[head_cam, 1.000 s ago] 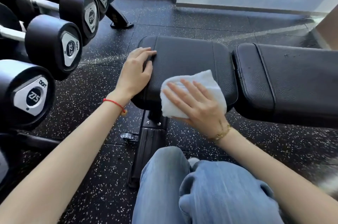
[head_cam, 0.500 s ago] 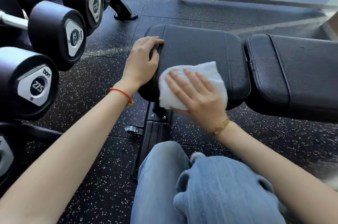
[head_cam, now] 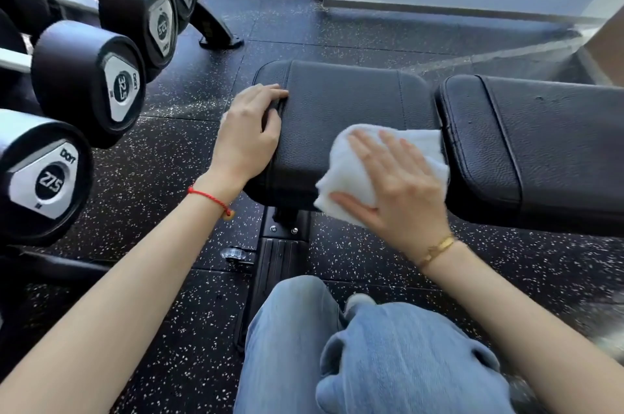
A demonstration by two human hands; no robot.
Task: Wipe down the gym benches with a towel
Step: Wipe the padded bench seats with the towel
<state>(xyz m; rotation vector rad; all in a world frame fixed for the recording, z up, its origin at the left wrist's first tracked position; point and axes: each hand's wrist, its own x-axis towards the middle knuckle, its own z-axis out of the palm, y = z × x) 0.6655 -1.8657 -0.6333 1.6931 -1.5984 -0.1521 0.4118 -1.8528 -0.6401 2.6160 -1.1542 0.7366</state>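
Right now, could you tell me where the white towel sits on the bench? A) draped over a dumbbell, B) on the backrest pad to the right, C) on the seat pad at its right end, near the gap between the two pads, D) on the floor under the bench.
C: the right hand presses the white towel flat onto the seat pad, just short of the gap before the backrest pad.

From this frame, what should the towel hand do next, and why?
Probably slide the towel away along the seat pad. The right hand presses it flat at the near right corner, the far part lies uncovered, and the left hand steadies the pad's left edge.
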